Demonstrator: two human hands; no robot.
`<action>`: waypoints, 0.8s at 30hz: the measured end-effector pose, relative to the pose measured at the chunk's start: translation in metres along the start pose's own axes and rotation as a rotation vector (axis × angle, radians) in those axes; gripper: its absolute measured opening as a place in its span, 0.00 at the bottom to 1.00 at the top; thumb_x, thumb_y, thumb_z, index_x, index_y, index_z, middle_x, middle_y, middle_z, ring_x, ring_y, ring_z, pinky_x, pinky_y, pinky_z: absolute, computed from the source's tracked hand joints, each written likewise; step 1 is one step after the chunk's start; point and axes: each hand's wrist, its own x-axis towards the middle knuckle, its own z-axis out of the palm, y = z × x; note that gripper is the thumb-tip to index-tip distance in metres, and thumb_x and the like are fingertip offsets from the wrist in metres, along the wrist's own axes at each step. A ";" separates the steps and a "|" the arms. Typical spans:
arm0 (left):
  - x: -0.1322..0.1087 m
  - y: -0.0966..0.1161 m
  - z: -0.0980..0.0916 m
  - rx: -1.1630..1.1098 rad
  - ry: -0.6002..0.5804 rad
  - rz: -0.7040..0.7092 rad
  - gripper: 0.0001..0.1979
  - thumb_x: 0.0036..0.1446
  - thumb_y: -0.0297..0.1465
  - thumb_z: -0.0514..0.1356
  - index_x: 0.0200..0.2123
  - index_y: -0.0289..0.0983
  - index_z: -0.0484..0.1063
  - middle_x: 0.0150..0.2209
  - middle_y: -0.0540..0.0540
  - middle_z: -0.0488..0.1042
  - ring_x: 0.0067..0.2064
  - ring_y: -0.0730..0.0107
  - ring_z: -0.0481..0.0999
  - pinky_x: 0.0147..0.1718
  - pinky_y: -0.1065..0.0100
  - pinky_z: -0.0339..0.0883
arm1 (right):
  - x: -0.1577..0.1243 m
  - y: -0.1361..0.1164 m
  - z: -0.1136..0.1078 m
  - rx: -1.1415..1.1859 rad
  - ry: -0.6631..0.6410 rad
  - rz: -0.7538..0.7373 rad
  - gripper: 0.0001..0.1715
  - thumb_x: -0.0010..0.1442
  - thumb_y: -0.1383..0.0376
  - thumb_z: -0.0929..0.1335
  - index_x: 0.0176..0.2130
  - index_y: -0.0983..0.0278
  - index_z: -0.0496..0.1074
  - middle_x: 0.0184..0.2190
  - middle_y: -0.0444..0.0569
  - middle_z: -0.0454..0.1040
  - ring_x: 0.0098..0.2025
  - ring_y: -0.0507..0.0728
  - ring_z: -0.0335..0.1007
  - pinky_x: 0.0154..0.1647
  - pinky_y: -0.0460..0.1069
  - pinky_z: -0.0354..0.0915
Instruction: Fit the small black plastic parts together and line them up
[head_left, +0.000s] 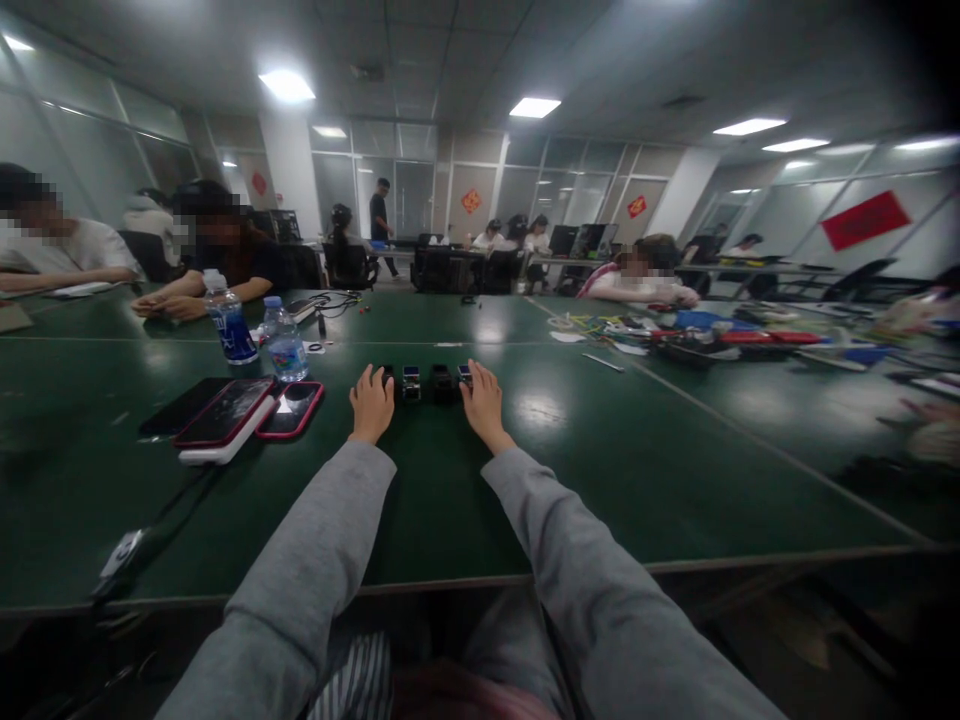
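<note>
In head view, nr ctr of frame, four small, dark, boxy pieces (442, 384) are seen in a row on a glossy dark-green table (600, 500), the L-end pc partly hidden by the bare left hand (371, 403) & the R-end one by the bare right hand (482, 405). Both hands are held palm-down w/ fingers part-spread & slightly curled; whether the end pcs are gripped can't be told, & the middle two are uncovered btwn them. At mid-left, a clear plastic blue-labelled bottle (285, 345) is placed behind a flat, pink-rimmed phone (291, 411).
</note>
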 end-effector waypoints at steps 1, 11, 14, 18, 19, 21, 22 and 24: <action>0.000 0.000 -0.001 -0.002 0.022 -0.015 0.26 0.69 0.41 0.40 0.63 0.38 0.60 0.67 0.38 0.56 0.67 0.56 0.56 0.63 0.47 0.52 | 0.001 0.004 0.001 0.023 0.002 0.046 0.33 0.68 0.58 0.57 0.68 0.64 0.49 0.65 0.57 0.54 0.66 0.63 0.48 0.63 0.61 0.54; 0.001 -0.004 -0.001 0.003 0.025 -0.047 0.26 0.69 0.42 0.40 0.60 0.37 0.64 0.65 0.37 0.58 0.67 0.55 0.57 0.62 0.49 0.54 | -0.007 0.052 -0.024 0.231 -0.142 0.117 0.28 0.61 0.61 0.62 0.59 0.65 0.64 0.54 0.58 0.68 0.55 0.63 0.66 0.57 0.60 0.64; 0.002 -0.006 0.001 -0.016 0.022 -0.061 0.26 0.68 0.42 0.41 0.60 0.37 0.64 0.65 0.36 0.59 0.66 0.55 0.57 0.62 0.49 0.54 | -0.042 0.096 -0.077 0.229 -0.164 0.062 0.28 0.59 0.56 0.63 0.56 0.65 0.67 0.49 0.58 0.72 0.49 0.62 0.70 0.53 0.60 0.66; 0.002 -0.006 0.003 -0.032 0.010 -0.066 0.25 0.68 0.42 0.41 0.59 0.37 0.65 0.65 0.36 0.58 0.66 0.54 0.58 0.62 0.48 0.54 | -0.124 0.167 -0.171 0.100 -0.148 0.207 0.36 0.57 0.47 0.63 0.59 0.61 0.65 0.48 0.56 0.73 0.43 0.62 0.73 0.47 0.59 0.69; 0.002 -0.006 0.003 -0.029 0.009 -0.064 0.25 0.68 0.42 0.42 0.59 0.37 0.65 0.65 0.36 0.59 0.66 0.54 0.58 0.62 0.48 0.54 | -0.147 0.185 -0.193 0.057 -0.141 0.282 0.38 0.56 0.45 0.63 0.60 0.60 0.64 0.48 0.57 0.73 0.42 0.63 0.73 0.45 0.59 0.69; 0.002 -0.006 0.002 -0.018 0.008 -0.053 0.24 0.68 0.42 0.42 0.58 0.37 0.66 0.65 0.36 0.59 0.66 0.54 0.58 0.62 0.48 0.54 | -0.185 0.217 -0.228 -0.068 -0.018 0.448 0.43 0.54 0.42 0.63 0.61 0.61 0.63 0.48 0.60 0.73 0.43 0.67 0.73 0.43 0.60 0.69; 0.001 -0.006 0.002 -0.012 0.009 -0.046 0.24 0.68 0.41 0.43 0.58 0.37 0.66 0.64 0.36 0.59 0.66 0.54 0.58 0.61 0.48 0.54 | -0.200 0.230 -0.239 -0.125 0.044 0.515 0.46 0.52 0.40 0.63 0.61 0.61 0.63 0.50 0.62 0.72 0.44 0.68 0.73 0.43 0.60 0.69; 0.001 -0.006 0.002 -0.007 0.012 -0.033 0.24 0.68 0.41 0.43 0.58 0.37 0.66 0.64 0.36 0.60 0.65 0.54 0.58 0.61 0.48 0.55 | -0.219 0.249 -0.251 -0.208 0.168 0.617 0.49 0.50 0.38 0.63 0.61 0.62 0.63 0.52 0.63 0.70 0.47 0.71 0.72 0.44 0.61 0.68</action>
